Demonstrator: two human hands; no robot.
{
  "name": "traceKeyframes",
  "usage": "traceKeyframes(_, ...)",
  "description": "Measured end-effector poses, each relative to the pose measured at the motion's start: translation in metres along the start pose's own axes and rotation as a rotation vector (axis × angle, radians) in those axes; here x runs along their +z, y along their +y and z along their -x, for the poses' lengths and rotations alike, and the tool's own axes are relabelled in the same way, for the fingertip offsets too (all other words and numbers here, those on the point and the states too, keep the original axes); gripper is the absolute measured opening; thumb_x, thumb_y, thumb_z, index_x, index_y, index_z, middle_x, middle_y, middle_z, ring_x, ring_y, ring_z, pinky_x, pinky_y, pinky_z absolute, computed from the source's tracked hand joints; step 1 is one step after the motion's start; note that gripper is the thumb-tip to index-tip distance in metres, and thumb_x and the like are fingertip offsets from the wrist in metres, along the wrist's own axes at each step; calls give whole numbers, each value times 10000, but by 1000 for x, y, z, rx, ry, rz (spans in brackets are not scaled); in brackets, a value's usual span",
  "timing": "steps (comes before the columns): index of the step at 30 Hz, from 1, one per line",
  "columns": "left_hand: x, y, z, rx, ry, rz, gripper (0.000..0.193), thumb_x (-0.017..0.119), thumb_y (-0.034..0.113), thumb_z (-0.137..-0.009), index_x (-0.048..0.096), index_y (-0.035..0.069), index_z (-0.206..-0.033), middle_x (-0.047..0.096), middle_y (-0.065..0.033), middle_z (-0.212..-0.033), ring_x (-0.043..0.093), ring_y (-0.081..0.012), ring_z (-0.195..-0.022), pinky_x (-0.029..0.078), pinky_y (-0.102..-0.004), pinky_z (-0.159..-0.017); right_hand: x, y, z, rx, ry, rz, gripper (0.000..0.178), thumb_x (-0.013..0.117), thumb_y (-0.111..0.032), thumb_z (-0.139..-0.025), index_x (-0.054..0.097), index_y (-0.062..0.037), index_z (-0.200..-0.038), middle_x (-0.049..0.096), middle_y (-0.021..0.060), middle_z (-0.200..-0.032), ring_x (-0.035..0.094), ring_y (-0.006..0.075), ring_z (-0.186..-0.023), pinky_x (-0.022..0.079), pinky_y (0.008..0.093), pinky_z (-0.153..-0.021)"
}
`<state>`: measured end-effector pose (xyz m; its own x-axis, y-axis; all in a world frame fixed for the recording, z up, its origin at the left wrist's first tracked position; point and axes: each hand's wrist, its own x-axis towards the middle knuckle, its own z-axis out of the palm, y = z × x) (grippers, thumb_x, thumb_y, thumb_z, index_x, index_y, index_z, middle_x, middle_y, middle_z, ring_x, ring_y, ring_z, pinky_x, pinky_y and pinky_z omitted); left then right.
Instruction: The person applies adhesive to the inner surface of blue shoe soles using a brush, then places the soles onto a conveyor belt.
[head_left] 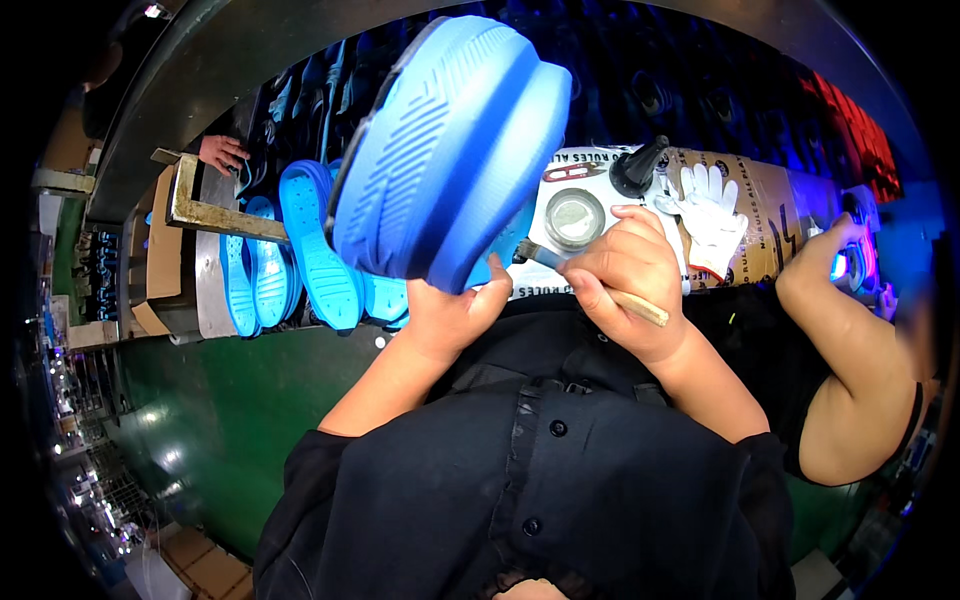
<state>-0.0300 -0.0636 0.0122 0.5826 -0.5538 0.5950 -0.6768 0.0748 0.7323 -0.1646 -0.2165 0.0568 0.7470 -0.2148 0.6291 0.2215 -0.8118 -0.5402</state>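
My left hand (458, 310) is closed around the lower end of a large blue shoe sole (450, 150), raised close in front of me with its ridged side showing. Part of that hand is hidden behind the sole. In my right hand (635, 285) is a brush with a wooden handle (640, 307); its bristles are at the sole's near right edge, though I cannot tell if they touch. Just beyond the brush stands a round tub (574, 218) of pale contents. Farther back are a black cone-shaped bottle (637, 168) and a small red-handled tool (572, 173).
Several blue soles (320, 250) lie on the left, beside a worn metal bar (225, 210). White gloves (712, 215) rest on cardboard (790, 225) at right. Another person's arm (850, 330) is close on the right; another hand (223, 153) shows at far left. Dark shoe parts (690, 90) line the back.
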Motion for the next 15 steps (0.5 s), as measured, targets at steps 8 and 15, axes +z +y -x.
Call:
traceKeyframes(8,-2,4,-5,173,-111,-130,267,614,-49,-691,569,-29,-953,603,-118,-885,596,-226,-788,476,-315,-702,-3,1,1,39,50,-32,174,649,-214,-791,645,-100,-659,575,16,-598,543,206,-600,403,382,-837)
traceKeyframes(15,-7,3,-3,225,-130,-163,295,621,-23,-703,566,-28,-992,608,-117,-910,591,-225,-833,472,-324,-734,-7,-1,3,52,-39,-40,163,642,-197,-797,647,-101,-666,574,10,-590,544,200,-597,401,378,-841)
